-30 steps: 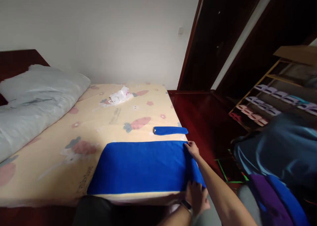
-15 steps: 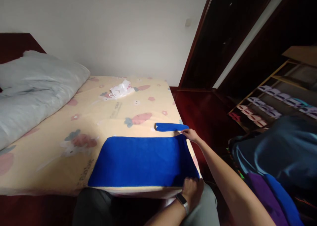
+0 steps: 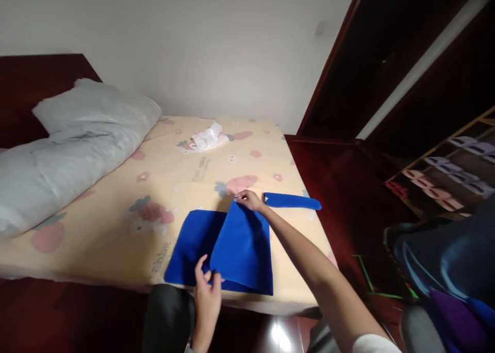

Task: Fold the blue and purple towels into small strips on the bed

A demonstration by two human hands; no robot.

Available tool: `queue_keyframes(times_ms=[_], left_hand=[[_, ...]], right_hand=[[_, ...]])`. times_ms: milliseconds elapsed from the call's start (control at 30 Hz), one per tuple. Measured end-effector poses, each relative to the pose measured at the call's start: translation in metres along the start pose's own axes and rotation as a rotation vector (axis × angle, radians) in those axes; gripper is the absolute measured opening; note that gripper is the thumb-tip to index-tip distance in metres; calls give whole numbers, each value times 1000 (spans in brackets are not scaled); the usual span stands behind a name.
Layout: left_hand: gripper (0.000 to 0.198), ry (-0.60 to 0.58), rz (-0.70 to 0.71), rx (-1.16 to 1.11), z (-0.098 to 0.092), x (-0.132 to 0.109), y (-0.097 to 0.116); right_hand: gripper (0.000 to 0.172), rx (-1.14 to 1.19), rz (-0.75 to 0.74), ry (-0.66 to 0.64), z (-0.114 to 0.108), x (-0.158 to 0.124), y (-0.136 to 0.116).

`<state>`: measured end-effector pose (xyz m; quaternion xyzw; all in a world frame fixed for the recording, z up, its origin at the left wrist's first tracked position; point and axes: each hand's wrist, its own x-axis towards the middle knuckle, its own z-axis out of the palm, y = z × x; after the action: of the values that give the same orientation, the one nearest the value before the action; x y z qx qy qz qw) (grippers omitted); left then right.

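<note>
A blue towel (image 3: 247,250) lies on the bed near its front edge, with its right part folded over toward the left. My right hand (image 3: 249,201) pinches the far corner of that flap and holds it raised above the layer below. At the flap's near corner is my left hand (image 3: 209,288), its fingers curled around the edge of the fabric. The lower layer (image 3: 193,239) lies flat on the left. Beyond my right forearm rests a narrow folded blue cloth (image 3: 293,201) with a small white tag at its left end.
The bed (image 3: 166,188) has a cream sheet with a carrot and rabbit print. A crumpled white plastic bag (image 3: 209,137) lies toward the wall, and a grey quilt (image 3: 96,131) is heaped at left. A slipper rack (image 3: 441,188) and dark clothing (image 3: 436,255) are at right.
The towel's right side has been lifted and brought over to the left by both hands. Its flat spread is now partly doubled. The view has shifted a little.
</note>
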<state>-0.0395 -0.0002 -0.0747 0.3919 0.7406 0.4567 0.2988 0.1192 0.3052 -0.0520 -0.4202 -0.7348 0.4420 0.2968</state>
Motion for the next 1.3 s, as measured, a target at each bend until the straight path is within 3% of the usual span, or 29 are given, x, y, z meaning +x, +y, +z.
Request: queue_keyframes(times_ms=[167,333,467,633,800,933,1033,1133,1200,1300], left_hand=[[30,139,-177,428,-65,48,-70],[25,247,4,819,-89,82,-131],[29,332,87,836,-92,95,-156],[34,301,129,664,-94,97,-160],[37,210,-50,359,-108,89,-131],[50,247,-74,189,-130,76,-83],[52,259,12,169,-143,67,-36],[50,258,170,192,-152,57,9],[48,242,280,177,-155,50,35],[46,213,382,109,-160,36,67]], right_hand=[[20,-160,-31,-148,114,57,-13],[17,-294,-1,-221,193,84,-11],[17,-360,56,-223,221,92,-4],[15,-361,86,-247,224,94,-1],[19,-231,31,-250,192,86,-16],[32,-68,-99,-188,117,54,-47],[39,108,-226,-163,39,4,-81],[37,63,-239,-147,-31,-66,-117],[35,42,-229,-101,-64,-116,-137],[32,42,-228,4,-93,-186,-157]])
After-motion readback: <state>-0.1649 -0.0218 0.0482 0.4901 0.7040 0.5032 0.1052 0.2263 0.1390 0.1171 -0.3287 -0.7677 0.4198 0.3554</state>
